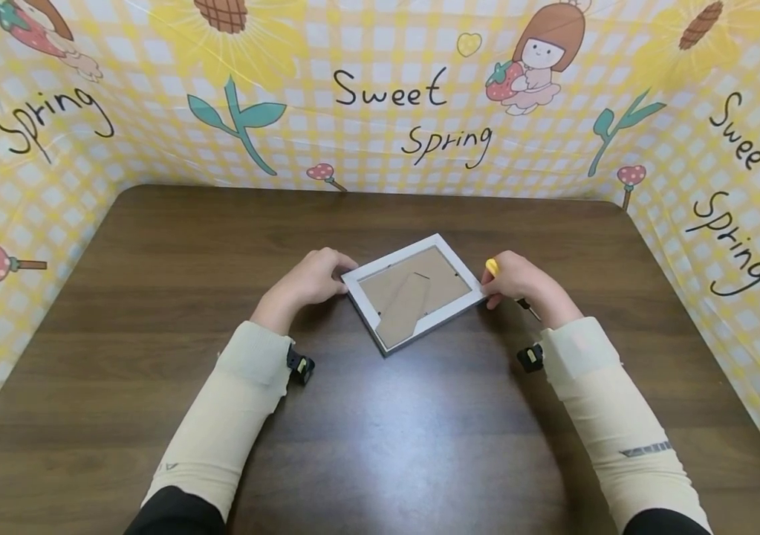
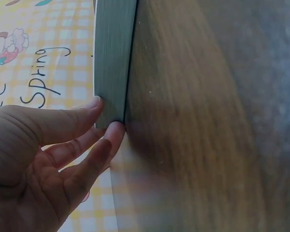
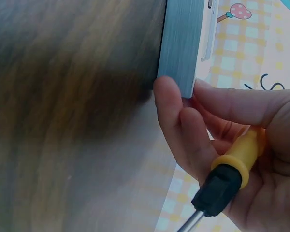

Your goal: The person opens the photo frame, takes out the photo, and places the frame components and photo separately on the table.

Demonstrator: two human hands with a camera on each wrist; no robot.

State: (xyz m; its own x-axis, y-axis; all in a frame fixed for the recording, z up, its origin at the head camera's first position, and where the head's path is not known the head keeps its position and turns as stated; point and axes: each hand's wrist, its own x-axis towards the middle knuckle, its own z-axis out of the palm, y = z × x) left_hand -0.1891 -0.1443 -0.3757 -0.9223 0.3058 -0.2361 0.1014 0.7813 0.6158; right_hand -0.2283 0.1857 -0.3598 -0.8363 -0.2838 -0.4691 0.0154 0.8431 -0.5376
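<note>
A white picture frame (image 1: pixel 449 310) lies back side up between the two hands, turned at an angle. Its brown backing board (image 1: pixel 389 286) has a stand leg (image 1: pixel 401 316) folded against it. My left hand (image 1: pixel 313 279) pinches the left corner, thumb on the upper edge and fingertips at the lower one, as the left wrist view shows. The right hand (image 1: pixel 520 279) pinches the opposite corner. Tucked in that same hand is a screwdriver (image 3: pixel 239 157) with a yellow and black handle, its metal shaft pointing back toward the wrist. Whether the frame touches the table cannot be told.
Under the hands is a dark brown wooden table (image 1: pixel 152 334) with rounded far corners. A yellow checked cloth (image 1: pixel 380 163) with printed flowers and lettering hangs behind and along both sides. Small black cameras (image 1: pixel 301 364) are strapped at both wrists.
</note>
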